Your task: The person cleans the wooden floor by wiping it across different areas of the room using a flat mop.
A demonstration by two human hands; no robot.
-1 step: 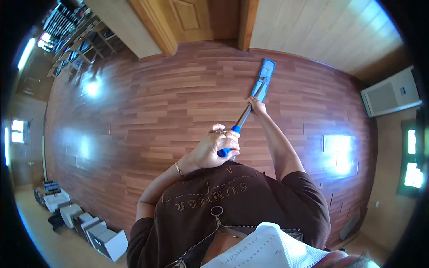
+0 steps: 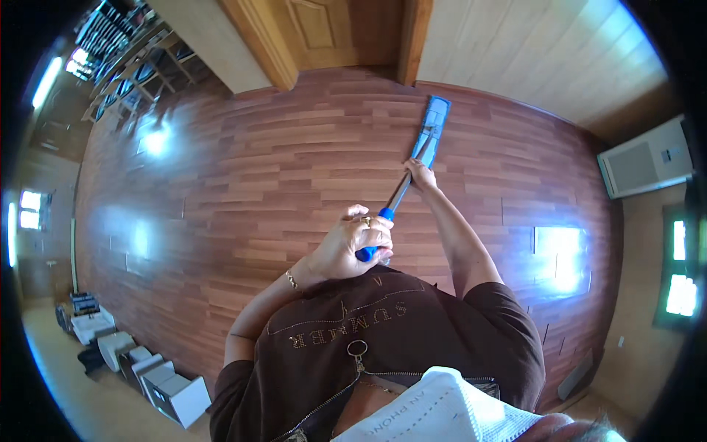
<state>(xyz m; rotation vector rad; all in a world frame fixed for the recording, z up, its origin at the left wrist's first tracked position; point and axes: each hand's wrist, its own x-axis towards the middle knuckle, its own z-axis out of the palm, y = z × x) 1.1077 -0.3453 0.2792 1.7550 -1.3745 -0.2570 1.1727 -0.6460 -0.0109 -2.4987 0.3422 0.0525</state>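
Note:
A flat mop with a blue rectangular head point(image 2: 435, 118) lies against the wooden floor ahead of me, a little right of the middle. Its metal pole point(image 2: 400, 193) slants back toward my chest and ends in a blue grip. Around that grip, close to my shirt, my left hand point(image 2: 357, 243) is closed, with a ring and a bracelet showing. Further down the pole, near the mop head, my right hand point(image 2: 422, 175) is wrapped round the shaft with the arm stretched out.
Beyond the mop stand a wooden door point(image 2: 324, 33) and its frame point(image 2: 414, 44). A white floor-standing unit point(image 2: 646, 158) is by the right wall. Tables and chairs point(image 2: 140, 74) fill the far left. White boxy items point(image 2: 173, 390) line the near left wall. Light glares off the floor point(image 2: 294, 147).
The mop head has shifted very slightly left, nearer the door frame. Both hands keep their hold on the mop.

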